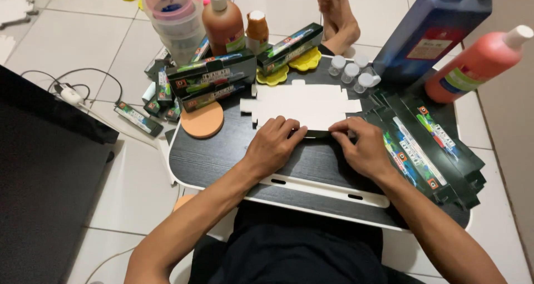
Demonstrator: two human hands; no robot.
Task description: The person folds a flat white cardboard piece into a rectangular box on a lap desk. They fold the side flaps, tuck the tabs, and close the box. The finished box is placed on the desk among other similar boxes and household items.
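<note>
Surface: black wood-grain lap table (222,156) with a white rim, set on a pale tiled floor (78,45). A dark panel fills the left edge of my view.

Task piece: a flat, unfolded white carton blank (303,106) lies printed side down at the table's middle. Its long axis runs left to right across the table, tabs pointing out at both ends and along the far edge.

The left hand (272,145) rests on the blank's near edge, fingers together and curled, pressing down. The right hand (361,147) pinches the same near edge; I cannot tell whether a flap is actually lifted there.

A stack of flattened black-and-green cartons (428,150) lies just right of the right hand. An orange disc (202,120) sits at the table's left.
</note>
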